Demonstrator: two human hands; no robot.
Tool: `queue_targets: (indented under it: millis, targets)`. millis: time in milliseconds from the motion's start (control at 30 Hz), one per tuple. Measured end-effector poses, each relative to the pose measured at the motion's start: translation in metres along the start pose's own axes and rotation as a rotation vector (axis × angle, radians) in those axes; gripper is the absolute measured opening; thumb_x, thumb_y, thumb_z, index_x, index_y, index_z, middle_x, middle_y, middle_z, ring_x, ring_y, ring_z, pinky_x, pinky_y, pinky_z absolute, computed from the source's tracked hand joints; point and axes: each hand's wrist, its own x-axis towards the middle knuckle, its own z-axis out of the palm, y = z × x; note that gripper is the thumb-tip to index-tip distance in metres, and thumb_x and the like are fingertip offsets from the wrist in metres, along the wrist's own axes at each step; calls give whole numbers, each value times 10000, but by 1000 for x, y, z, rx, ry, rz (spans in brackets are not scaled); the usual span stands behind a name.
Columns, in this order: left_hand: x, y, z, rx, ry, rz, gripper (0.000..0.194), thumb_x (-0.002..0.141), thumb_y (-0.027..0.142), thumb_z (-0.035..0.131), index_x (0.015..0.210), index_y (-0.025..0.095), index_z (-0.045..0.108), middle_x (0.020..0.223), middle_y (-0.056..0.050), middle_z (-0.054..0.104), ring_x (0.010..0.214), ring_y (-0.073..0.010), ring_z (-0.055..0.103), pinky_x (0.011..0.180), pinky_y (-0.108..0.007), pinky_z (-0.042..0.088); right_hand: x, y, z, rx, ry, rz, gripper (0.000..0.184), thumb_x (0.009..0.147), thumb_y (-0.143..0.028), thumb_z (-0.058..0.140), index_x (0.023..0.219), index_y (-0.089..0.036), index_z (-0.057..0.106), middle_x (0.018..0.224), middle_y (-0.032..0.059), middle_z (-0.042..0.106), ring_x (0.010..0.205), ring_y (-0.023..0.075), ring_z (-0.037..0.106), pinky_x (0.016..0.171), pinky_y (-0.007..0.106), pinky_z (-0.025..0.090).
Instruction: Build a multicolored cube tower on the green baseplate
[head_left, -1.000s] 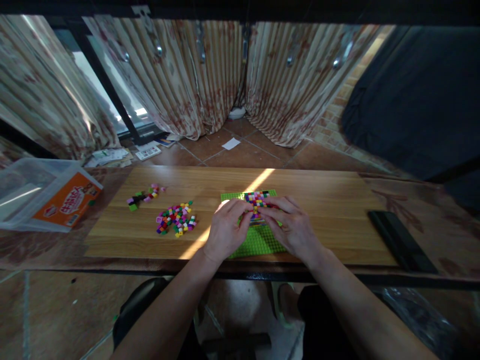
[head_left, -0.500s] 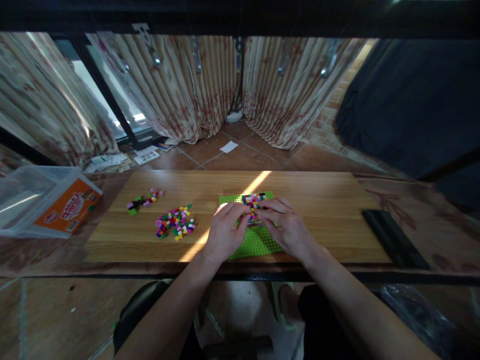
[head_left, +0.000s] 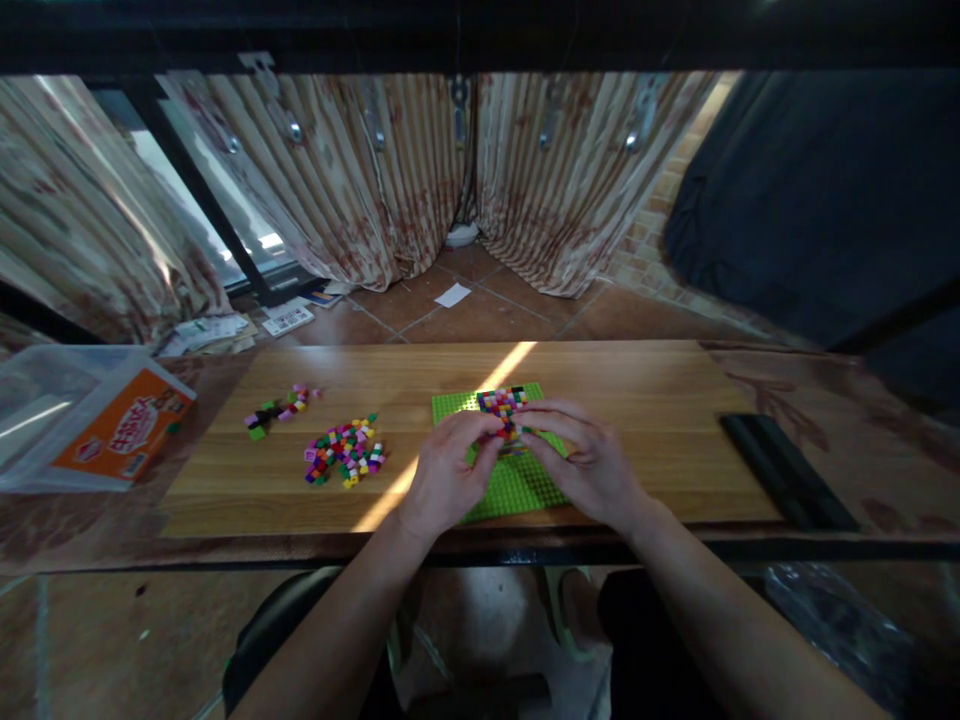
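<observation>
A bright green studded baseplate [head_left: 525,488] lies on the wooden board, and a block of small multicoloured building bricks [head_left: 504,400] is built up on its far half. Over the left part of the plate, my left hand [head_left: 451,465] is closed in a pinch, with a small red brick showing at its fingertips. Opposite it, my right hand [head_left: 589,458] curls its thumb and forefinger toward the same spot at the block's near edge. Fingers hide part of the bricks there, and what the right fingertips hold is too small to make out.
On the left of the wooden board [head_left: 645,390] lie a pile of loose bricks [head_left: 345,450] and a smaller row of bricks [head_left: 281,410]. A clear plastic box [head_left: 45,400] with an orange label stands farther left. A long black object [head_left: 784,470] lies at the right edge.
The view has shifted slightly. Both hands stay at the block; the fingertips have come closer together at its near edge, and the right thumb has moved a little.
</observation>
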Motion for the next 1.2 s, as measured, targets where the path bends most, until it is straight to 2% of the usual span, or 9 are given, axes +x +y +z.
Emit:
queue_targets:
  millis: [133,467,700,833,967,1200]
  targets:
    - [-2,1,1,-26,-13,-24,86,881,221,572,952,210,619,880,-12,697,834,-138,644,784,-287,516,-2,-4,0,39,-80,-3,239,901,-222,598,1123,-258,679,1063,59,705,984,183,661,864,374,553]
    - [-2,6,4,-140,-19,-107,132,873,211,589,1002,223,609,934,4,707,830,-115,663,794,-262,534,1,-6,2,39,-29,-13,190,910,-207,588,1061,-257,692,984,27,728,903,160,675,802,312,558]
    - [-1,8,6,-354,48,-268,225,846,207,623,1067,209,581,902,-7,716,844,-128,691,801,-280,556,2,-6,3,-21,-30,-81,158,911,-234,593,1019,-242,708,905,41,722,827,165,672,744,310,558]
    - [2,6,8,-510,62,-375,270,818,227,655,1075,191,580,885,-21,727,832,-135,698,777,-272,568,1,-4,7,-74,25,-138,168,911,-217,590,1028,-232,711,898,48,723,816,164,675,731,296,564]
    - [4,6,9,-669,57,-463,263,815,234,645,1063,177,578,904,-39,743,826,-149,708,758,-290,586,-2,-4,11,-108,60,-129,209,921,-204,567,1071,-248,706,942,44,727,855,160,692,761,298,585]
    - [4,11,6,-756,1,-465,276,827,218,628,1093,166,574,1029,-83,742,947,-171,702,860,-334,573,-1,-11,14,-173,170,-91,184,897,-162,585,1030,-227,694,948,50,746,843,158,711,769,300,600]
